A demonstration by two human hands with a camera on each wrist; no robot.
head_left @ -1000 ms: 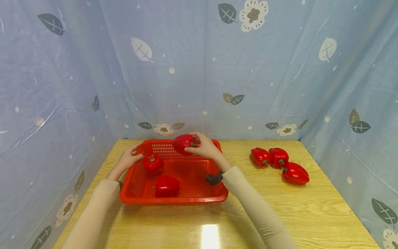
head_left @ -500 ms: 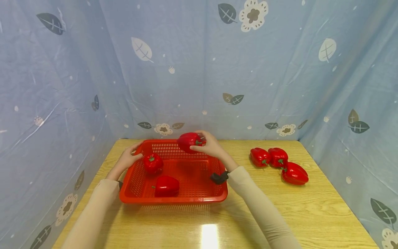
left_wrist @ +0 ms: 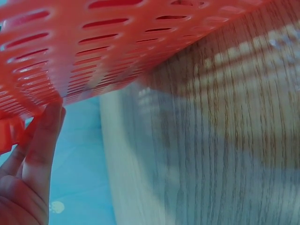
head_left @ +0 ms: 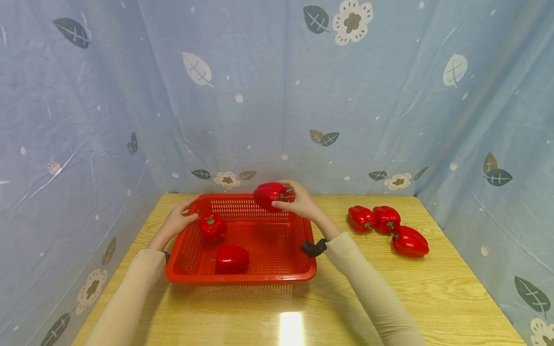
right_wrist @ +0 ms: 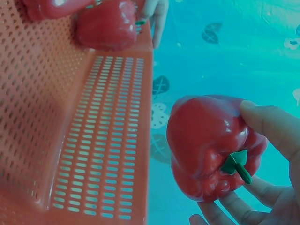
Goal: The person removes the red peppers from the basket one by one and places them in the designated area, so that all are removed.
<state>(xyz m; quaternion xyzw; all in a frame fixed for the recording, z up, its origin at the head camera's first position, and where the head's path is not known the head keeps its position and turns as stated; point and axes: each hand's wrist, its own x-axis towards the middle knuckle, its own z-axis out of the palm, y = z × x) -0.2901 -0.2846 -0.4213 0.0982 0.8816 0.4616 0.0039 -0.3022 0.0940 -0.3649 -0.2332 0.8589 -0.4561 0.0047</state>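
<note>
Hanging curtain (head_left: 255,120): soft blue cloth, lightly creased, printed with leaves and flowers; I'd guess it screens off the work space.
Table (head_left: 355,298): yellow wood grain, slick enough to throw back a white glare near six o'clock.
Basket (head_left: 240,278): orange-red plastic, round-cornered, its walls slotted, perhaps for draining or airing; it sits toward ten o'clock on the table, within easy reach of both arms.
Left hand (head_left: 176,221): grasping the basket's rim at the ten o'clock corner, fingers bent about it, likely to brace so light a thing.
Right hand (head_left: 303,204): grasping a pepper between thumb and fingers, a spread hold that suits its bulging sides.
Gripped pepper (head_left: 267,194): raised by the basket's far rim, at one o'clock from its middle; glossy, lobed, stem end toward the palm. The right wrist view shows a gap between it and the rim.
Peppers in the basket: one (head_left: 212,228) sits stem-up at ten o'clock; the other (head_left: 232,259) lies on its side near seven, stem pointing to nine.
Loose peppers (head_left: 387,218): three, bunched on the table at three o'clock from the basket, lying on their sides where their shape settles best.
Stem (right_wrist: 241,168): green, stubby, with a flared cap, left uncovered by the grip.
</note>
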